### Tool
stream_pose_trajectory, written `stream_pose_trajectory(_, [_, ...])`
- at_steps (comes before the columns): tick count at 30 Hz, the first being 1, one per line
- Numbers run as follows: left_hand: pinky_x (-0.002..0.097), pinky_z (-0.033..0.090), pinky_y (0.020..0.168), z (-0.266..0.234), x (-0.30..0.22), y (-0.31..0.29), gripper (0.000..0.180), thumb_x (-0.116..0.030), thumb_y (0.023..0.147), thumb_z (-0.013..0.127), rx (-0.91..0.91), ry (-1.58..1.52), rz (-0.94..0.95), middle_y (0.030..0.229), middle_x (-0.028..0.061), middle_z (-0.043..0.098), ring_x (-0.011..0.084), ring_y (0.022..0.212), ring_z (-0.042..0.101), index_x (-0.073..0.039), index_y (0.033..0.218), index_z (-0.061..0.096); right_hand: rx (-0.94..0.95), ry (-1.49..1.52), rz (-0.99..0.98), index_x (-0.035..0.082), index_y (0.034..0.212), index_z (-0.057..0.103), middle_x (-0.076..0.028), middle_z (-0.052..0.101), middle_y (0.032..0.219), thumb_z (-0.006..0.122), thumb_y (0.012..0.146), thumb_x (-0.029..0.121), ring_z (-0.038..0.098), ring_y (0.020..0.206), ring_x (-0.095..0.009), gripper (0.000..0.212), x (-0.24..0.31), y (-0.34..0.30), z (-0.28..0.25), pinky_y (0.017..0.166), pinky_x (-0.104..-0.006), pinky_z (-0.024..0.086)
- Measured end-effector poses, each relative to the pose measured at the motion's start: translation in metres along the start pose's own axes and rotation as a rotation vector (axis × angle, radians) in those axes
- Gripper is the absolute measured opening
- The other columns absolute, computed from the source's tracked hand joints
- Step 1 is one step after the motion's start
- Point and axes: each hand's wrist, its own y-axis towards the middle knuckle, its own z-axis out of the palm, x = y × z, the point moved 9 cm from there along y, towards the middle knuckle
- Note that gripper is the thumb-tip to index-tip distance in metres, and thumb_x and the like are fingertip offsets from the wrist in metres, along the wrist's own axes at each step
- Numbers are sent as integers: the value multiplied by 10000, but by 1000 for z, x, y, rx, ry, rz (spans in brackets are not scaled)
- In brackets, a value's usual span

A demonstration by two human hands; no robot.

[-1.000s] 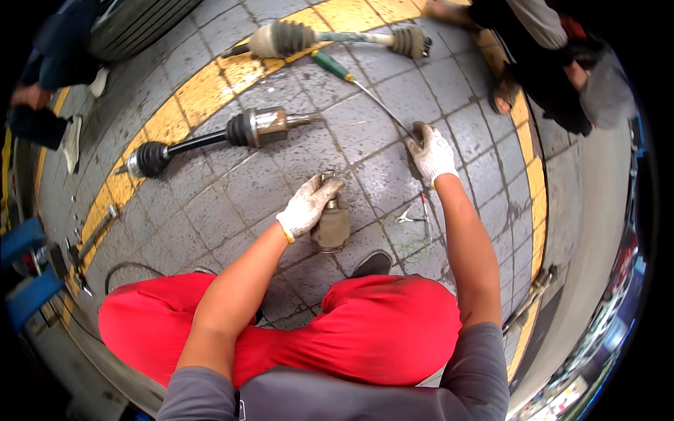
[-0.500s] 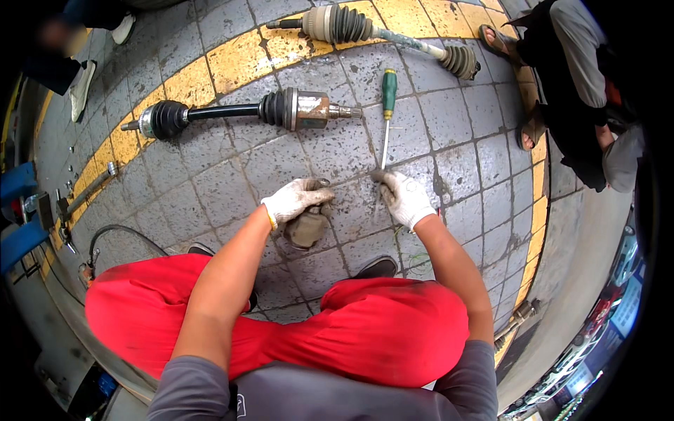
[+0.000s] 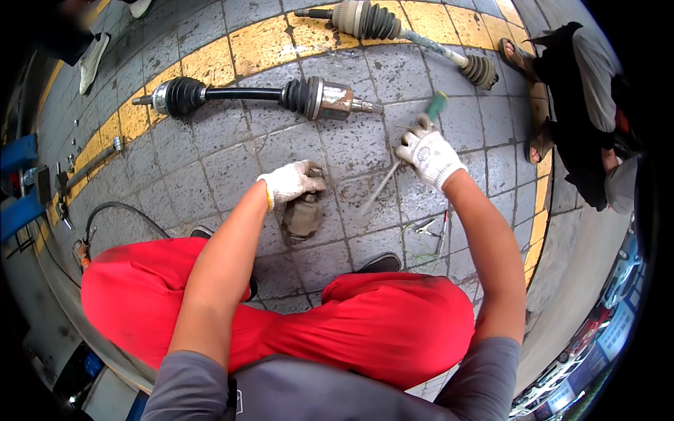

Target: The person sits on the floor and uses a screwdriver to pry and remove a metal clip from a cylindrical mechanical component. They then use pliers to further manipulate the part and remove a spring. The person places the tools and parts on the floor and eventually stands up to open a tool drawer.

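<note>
My right hand [image 3: 428, 151], in a white knitted glove, is closed round a screwdriver. The green handle [image 3: 437, 105] of this screwdriver sticks out past the fingers at the upper right, and its thin shaft [image 3: 381, 185] slants down to the left, blurred by motion. In the same kind of glove, my left hand [image 3: 291, 183] has its fingers wrapped over the stem end of a grimy metal joint housing [image 3: 303, 219]. The housing's wide end points toward my feet, on or just above the grey tiles. The screwdriver tip is apart from the housing.
Beyond my hands lies a drive shaft [image 3: 246, 93] with black boots; a second, dirtier one [image 3: 421, 41] is farther off. Pliers [image 3: 425, 228] lie right of my foot. A long-handled wrench [image 3: 91, 168] and hose [image 3: 116, 205] are left. A sandalled person [image 3: 593, 77] sits at right.
My right hand has moved up and right and picked the screwdriver up off the floor, swinging its handle rightward. The left hand stays at the joint housing.
</note>
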Motion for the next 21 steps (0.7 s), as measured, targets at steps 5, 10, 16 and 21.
stream_pose_trajectory(5, [318,551,885,-10,17,1,526,-214,960,792,44,-275,26,1098,86,703,147,973,650,55,1373,607,30,445,196,139,1325,660,-185,732,1133,553,1030,182,714,1074,-403,316,11,-45,-21,909,-496,578])
stream_pose_trajectory(10, [313,549,923,-11,-5,-6,497,-155,943,781,10,-195,17,1136,68,715,147,1006,653,10,1384,620,398,1271,577,19,1397,587,-237,720,1043,561,1107,218,781,807,-333,353,37,-119,13,770,-454,617])
stream_pose_trajectory(16, [459,531,1053,-25,-55,-33,654,-480,882,779,-393,631,-193,1262,256,734,409,1228,686,-13,1313,624,403,1545,632,-41,1427,534,-117,658,926,609,1090,182,741,689,-203,411,46,-163,0,640,-353,609])
stream_pose_trajectory(21, [515,507,1076,3,-37,-45,580,-517,970,696,-645,591,-193,1311,245,685,432,1262,639,-42,1297,635,605,1558,546,-6,1537,453,-78,684,879,677,1045,165,730,690,-163,568,49,-170,-9,643,-342,597])
